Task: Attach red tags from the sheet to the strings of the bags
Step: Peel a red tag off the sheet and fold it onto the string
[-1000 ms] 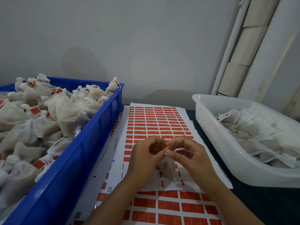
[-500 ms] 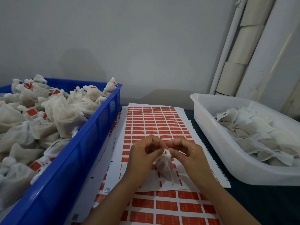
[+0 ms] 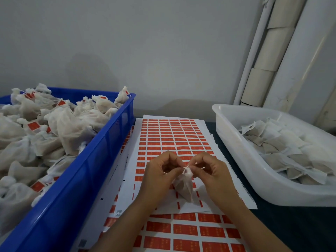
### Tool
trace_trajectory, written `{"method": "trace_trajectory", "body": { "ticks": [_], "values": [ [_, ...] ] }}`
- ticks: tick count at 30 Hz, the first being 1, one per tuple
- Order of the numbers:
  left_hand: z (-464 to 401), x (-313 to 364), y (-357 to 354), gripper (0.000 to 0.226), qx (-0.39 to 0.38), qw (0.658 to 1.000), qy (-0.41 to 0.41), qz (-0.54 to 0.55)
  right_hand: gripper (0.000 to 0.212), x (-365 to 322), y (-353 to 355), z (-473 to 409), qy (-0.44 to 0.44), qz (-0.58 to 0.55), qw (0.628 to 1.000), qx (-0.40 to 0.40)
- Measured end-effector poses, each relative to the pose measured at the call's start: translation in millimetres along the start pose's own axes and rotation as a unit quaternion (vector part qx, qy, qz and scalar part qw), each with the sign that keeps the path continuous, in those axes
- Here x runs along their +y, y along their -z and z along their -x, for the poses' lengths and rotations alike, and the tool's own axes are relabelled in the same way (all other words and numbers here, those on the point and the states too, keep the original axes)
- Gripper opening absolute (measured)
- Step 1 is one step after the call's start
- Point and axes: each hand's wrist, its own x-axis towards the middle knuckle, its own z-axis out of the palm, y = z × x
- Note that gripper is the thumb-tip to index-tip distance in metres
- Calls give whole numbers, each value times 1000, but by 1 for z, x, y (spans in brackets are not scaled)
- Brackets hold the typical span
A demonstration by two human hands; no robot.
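Left hand (image 3: 160,176) and right hand (image 3: 211,174) pinch gathered neck of small mesh bag (image 3: 183,188) above tag sheet (image 3: 171,139); blue crate (image 3: 87,170) left of sheet, white tub (image 3: 241,160) right.

Open lane runs along tag sheet (image 3: 174,135), from hands to rear wall. Left of sheet: blue crate (image 3: 76,188) wall, heaped bags above rim. Right of sheet: white tub (image 3: 241,160) wall, dark strip between.
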Motion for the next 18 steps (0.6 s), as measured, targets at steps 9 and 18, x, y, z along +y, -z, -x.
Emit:
{"method": "trace_trajectory", "body": {
  "ticks": [9,18],
  "values": [
    [0,-1,-3,12,-45,997,31,52,8,2,-6,1,-110,-151,982,20],
    [1,1,1,26,-139,979,73,127,10,3,-7,1,-164,-289,943,21]
  ]
}}
